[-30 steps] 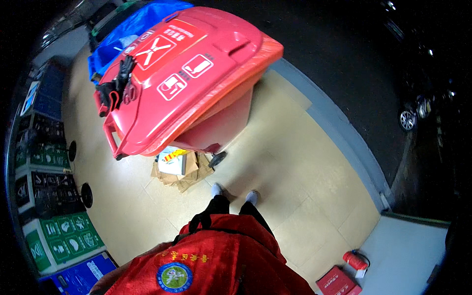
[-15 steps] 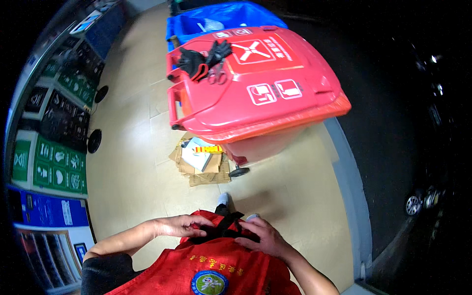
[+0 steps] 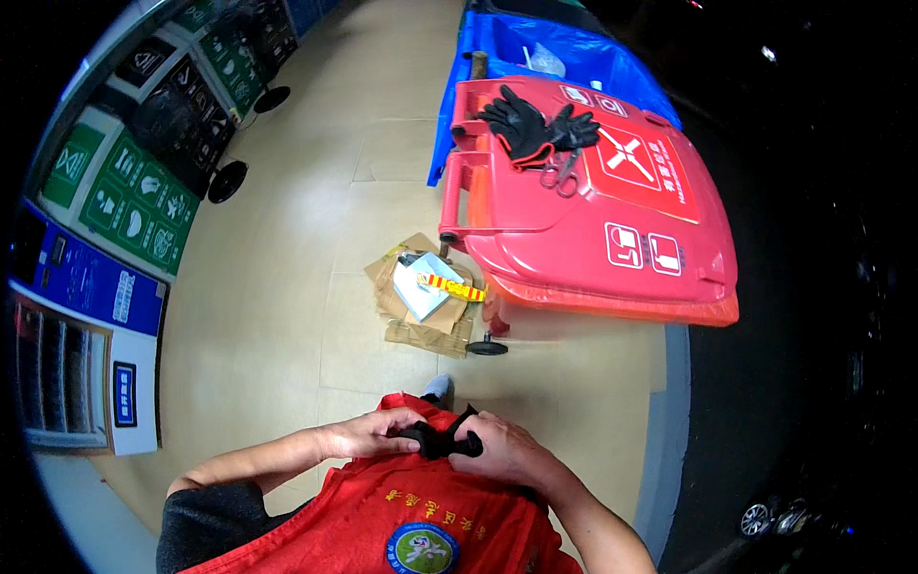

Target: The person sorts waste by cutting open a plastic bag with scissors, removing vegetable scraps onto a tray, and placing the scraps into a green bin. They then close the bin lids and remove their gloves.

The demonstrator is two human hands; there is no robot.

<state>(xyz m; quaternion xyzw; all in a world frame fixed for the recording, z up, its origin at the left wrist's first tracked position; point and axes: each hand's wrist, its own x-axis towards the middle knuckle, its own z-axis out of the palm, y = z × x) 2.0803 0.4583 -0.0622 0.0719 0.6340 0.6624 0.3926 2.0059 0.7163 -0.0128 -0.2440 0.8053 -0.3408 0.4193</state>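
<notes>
At the front of the red vest [image 3: 363,502] I wear, both hands are at a black strap [image 3: 441,443]. My left hand [image 3: 373,435] pinches the strap's left side between thumb and fingers. Across from it, my right hand [image 3: 504,448] grips the other side, its fingertips curled in. A dark end of the strap sticks up between them. Whether it is knotted or tied, I cannot tell. Part of it is hidden by the fingers.
Ahead right stands a red wheeled bin [image 3: 535,253] bearing black gloves [image 3: 535,124] and scissors [image 3: 561,180]. Behind it is a blue-lined bin [image 3: 622,72]. Flattened cardboard [image 3: 426,335], with a yellow-red strip [image 3: 457,287] on top, lies by its wheel. Sorting cabinets [image 3: 134,196] line the left.
The view has turned left, so the bins appear farther right. My fingers, looser before, have closed on the black strap, and my hands are closer together.
</notes>
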